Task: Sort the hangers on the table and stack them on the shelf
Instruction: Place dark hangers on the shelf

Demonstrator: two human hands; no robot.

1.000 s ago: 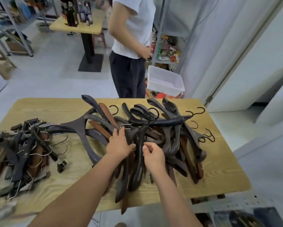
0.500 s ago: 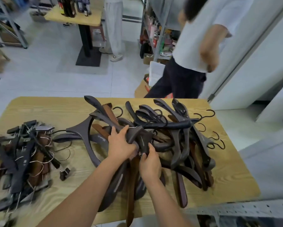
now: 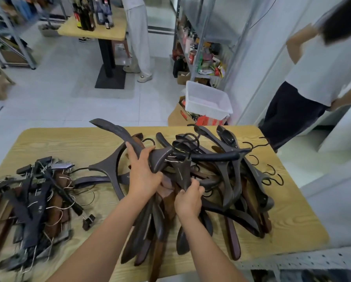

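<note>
**Dozens of dark brown wooden coat hangers point(image 3: 227, 180) in one knot**

Widest of all is the pale, grained wooden surface point(image 3: 69, 143). The coat hangers lie heaped across its middle and right, arms crossed and black metal hooks point(image 3: 272, 176) caught through one another. At the left, apart from the heap, sits a smaller pile of black and brown clip hangers point(image 3: 34, 200) with wire hooks.

One broad-shouldered dark hanger point(image 3: 113, 129) sticks up out of the heap, and the left hand point(image 3: 144, 176) has its fingers curled round it near the neck. The right hand point(image 3: 189, 200) grips the narrow lower end of a second dark hanger point(image 3: 183, 171), which points downward from the tangle.

These pieces look rigid and fairly weighty, with a smooth finish that could slide in a loose grip. They will not flex free, so each probably has to be turned until its hook clears. The thick neck below the hook seems the surest hold; the tips give leverage but little control.
</note>
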